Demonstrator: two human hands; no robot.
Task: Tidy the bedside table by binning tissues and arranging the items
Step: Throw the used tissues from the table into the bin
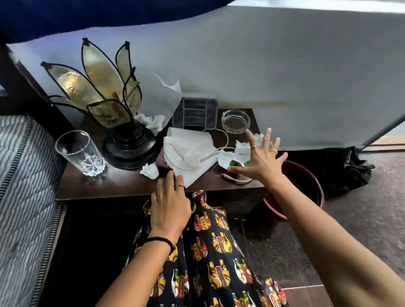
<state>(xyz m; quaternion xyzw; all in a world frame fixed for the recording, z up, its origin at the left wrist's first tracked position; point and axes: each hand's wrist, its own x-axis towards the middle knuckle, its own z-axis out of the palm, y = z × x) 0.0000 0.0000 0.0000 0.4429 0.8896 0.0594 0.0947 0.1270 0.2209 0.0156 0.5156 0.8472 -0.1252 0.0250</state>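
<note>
The dark wooden bedside table (115,184) carries a petal-shaped lamp (110,106), a drinking glass (80,152), a glass ashtray (236,121), a grey slotted box (195,113) and a large white cloth (189,155) with a cord across it. Crumpled tissues lie by the lamp (154,121), at the front (150,170) and at the right end (239,153). My right hand (260,156) hovers with fingers spread over the right-end tissues. My left hand (169,205) lies flat at the table's front edge, fingertips touching the cloth's corner.
A maroon tub (312,185) stands on the floor right of the table, with a black bag (346,170) behind it. A striped mattress (14,190) borders the table's left side. A white sheet (294,76) hangs behind. My patterned dress (214,259) fills the foreground.
</note>
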